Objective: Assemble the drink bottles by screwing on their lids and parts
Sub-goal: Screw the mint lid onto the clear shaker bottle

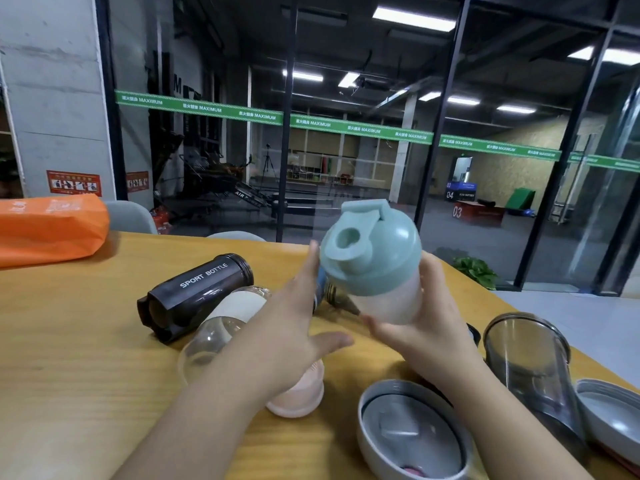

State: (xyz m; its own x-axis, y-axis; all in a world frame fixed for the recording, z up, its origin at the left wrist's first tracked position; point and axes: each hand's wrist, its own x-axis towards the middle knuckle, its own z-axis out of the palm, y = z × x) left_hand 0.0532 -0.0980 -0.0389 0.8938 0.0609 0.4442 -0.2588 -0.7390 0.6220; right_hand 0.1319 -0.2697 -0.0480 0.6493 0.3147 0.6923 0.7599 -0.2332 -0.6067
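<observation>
My right hand [424, 327] grips a frosted shaker bottle [391, 299] above the table, tilted left. A teal lid [377, 258] with an open flip cap sits on its top. My left hand [294, 320] is open with straight fingers, its fingertips touching the left edge of the teal lid. On the table lie a black "SPORT BOTTLE" [197, 292] on its side and a clear bottle [221, 327] with a white band. A pink part [301, 396] stands under my left wrist. A smoky clear cup [530, 362] lies at the right.
A grey lid [408, 431] lies upside down near the front edge, another grey lid [609, 417] at the far right. An orange bag [48, 226] rests at the table's back left. Dark small parts [332, 296] lie behind the shaker. A glass wall stands beyond the wooden table [86, 358].
</observation>
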